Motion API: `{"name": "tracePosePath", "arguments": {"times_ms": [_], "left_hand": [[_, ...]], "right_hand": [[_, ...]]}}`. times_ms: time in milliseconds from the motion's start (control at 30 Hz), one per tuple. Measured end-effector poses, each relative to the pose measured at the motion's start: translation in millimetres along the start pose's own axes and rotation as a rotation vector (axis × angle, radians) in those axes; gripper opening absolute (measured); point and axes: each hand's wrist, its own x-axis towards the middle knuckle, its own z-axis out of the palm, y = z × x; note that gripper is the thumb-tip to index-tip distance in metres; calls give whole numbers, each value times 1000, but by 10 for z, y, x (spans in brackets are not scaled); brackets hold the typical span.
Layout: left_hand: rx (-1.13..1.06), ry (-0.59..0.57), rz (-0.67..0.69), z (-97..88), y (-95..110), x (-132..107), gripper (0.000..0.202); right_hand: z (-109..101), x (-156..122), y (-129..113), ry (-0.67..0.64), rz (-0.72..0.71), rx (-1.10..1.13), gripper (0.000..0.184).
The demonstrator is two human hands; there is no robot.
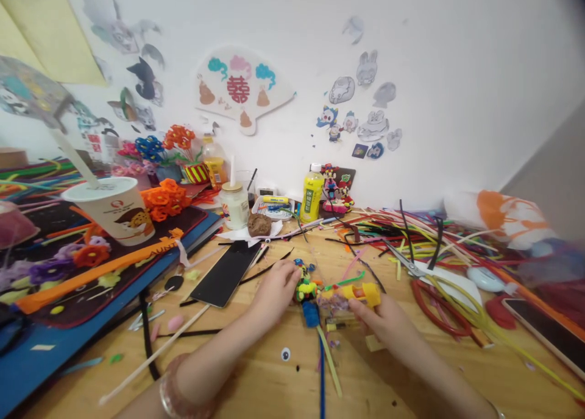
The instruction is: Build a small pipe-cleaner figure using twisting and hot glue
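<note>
My left hand (276, 291) is closed, thumb and fingers pinching a small multicoloured fuzzy figure (304, 288) that looks made of pipe cleaners. Just below the figure is a blue fuzzy piece (311, 314), with a blue strip and a pale yellow strip (329, 361) trailing toward me. My right hand (386, 321) is wrapped round a yellow plastic tool (365, 294) with an opening in its side; its exact kind is unclear. Purple fuzz (336, 301) sits at the tool's left end, close to the figure. A green pipe cleaner (350, 280) lies just beyond.
A black phone (226, 274) lies left of my hands, near a white paper cup (112, 209). Scissors (406, 260) and heaped pipe cleaners (439, 233) spread on the right. A yellow-green bottle (311, 193) stands by the wall. One googly eye (286, 354) lies in front.
</note>
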Motion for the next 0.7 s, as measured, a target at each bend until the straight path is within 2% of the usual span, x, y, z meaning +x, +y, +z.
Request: {"name": "tracePosePath", "arguments": {"times_ms": [200,467,700], "left_hand": [[64,-12,34,-5,-2,-12,27],[99,-3,60,-12,22,-16,26],[101,12,60,-7,9,-17,25]], "right_hand": [[-13,-15,4,13,22,-48,46],[-55,-34,-44,-3,-30,24,39],[-99,-42,-7,-23,72,-82,42]]}}
